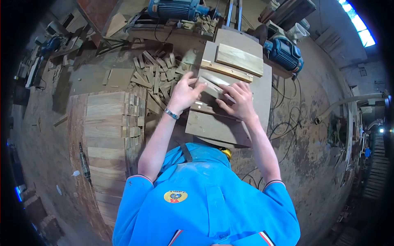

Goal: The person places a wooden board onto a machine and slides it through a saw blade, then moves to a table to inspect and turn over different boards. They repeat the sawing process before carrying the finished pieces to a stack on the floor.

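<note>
A short pale wooden board lies slanted between my two hands, over the flat bed of a machine jig. My left hand is at its left end, thumb against the near face and fingers curled at the end. My right hand grips its right part, the fingers bent over it and the thumb below. Just beyond my hands runs a wooden fence strip. Behind that strip rests a wider pale board. A lower strip with a white dot lies beneath my hands.
To the left, a pallet-like stack of wooden boards carries a dark air tool. Small wooden offcuts are heaped beyond it. Blue motors stand on the right and at the back. Black cables trail across the floor.
</note>
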### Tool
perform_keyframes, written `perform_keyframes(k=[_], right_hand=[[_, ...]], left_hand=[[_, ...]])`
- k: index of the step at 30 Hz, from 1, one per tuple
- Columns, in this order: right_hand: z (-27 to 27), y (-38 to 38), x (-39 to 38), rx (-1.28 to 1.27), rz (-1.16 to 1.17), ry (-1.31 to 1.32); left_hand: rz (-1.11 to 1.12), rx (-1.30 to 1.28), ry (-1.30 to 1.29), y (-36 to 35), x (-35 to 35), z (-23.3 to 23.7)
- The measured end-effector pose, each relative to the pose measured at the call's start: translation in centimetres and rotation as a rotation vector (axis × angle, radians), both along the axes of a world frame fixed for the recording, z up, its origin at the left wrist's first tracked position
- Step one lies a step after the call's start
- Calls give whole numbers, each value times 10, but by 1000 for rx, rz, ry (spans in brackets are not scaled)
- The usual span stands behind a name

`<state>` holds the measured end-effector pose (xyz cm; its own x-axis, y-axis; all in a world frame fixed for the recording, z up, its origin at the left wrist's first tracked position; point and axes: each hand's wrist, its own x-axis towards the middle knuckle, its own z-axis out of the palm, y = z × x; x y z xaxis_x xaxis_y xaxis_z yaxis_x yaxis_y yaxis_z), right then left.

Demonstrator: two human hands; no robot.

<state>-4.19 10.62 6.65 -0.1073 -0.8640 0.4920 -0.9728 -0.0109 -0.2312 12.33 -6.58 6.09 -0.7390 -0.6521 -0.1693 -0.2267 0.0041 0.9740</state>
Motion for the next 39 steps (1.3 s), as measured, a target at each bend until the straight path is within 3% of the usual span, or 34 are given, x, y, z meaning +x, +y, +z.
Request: perform_keyframes(k=[1,2,5,8,11,12,15,19,20,21,23,26,27,29,31,33,35,36,39], right_hand=[[11,-8,9,1,14,-162],[16,-12,10,53,15,-145],[9,-17,0,128,-5,-118],[25,-10,2,125,-172,77],[8,0,-10,413,-331,-146],[8,2,-7,377,-306,-208],[5,-1,-18,403,-160,-222],[7,-10,-31,420,2,-236],[11,-12,-29,424,39,-228],[18,-16,-24,432,88,-216],[30,-26,-10,365,153,-186],[39,-33,15,236,230,-35],[42,-40,29,90,243,67],[44,-46,61,-159,137,-137],[36,-28,68,-99,0,-169],[10,-3,60,40,-139,-145],[-13,19,56,204,-155,-298],[-17,30,55,287,-174,-375],[-17,36,60,256,-195,-271]], left_hand=[[-70,80,-41,-4,-1,7],[-91,-271,-96,-2,-1,2],[-95,-485,-148,1,-6,-17],[-123,-364,-131,-7,-2,-26],[-22,-417,5,-14,-2,-44],[36,-591,22,-16,-3,-48],[105,-377,-29,-26,-10,-56],[105,-377,119,-21,-19,-65],[-33,-305,6,-22,-12,-62],[-48,-482,23,-22,-4,-61],[-107,-282,121,-18,23,-38],[-57,-293,180,-17,73,-19],[51,-527,214,-15,89,-15],[453,-459,129,11,134,-27],[662,-384,83,25,164,-68],[684,-159,97,45,194,-135],[592,562,43,75,204,-153],[591,699,5,89,202,-169],[592,1065,-41,111,189,-248]])
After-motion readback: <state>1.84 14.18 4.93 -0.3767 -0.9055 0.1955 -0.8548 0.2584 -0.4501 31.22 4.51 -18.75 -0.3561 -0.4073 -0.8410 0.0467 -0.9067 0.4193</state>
